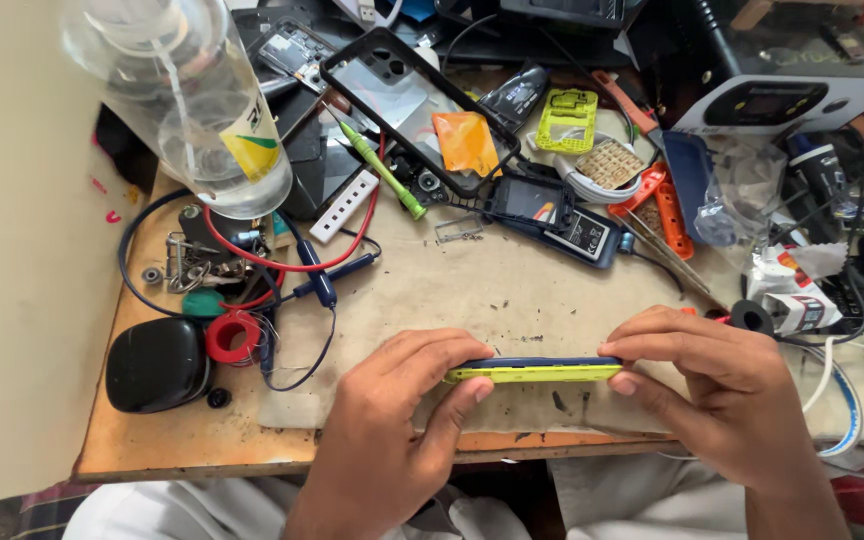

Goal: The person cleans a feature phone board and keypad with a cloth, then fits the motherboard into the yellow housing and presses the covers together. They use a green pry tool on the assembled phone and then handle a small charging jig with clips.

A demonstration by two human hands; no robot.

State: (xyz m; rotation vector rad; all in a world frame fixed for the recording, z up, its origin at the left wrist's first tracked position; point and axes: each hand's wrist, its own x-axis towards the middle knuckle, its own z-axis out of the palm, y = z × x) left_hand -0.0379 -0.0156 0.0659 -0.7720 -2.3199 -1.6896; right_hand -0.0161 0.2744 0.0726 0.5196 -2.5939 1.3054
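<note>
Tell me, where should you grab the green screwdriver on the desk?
Grab the green screwdriver by its thick green handle near the lower right end, reaching in from above. It lies flat and slanted, and its thin metal tip points up-left toward the black phone frame.

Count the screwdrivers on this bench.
1 clearly: a green-handled screwdriver lying across the black phone frame, behind the hands. Others may be hidden in the clutter at right.
</note>
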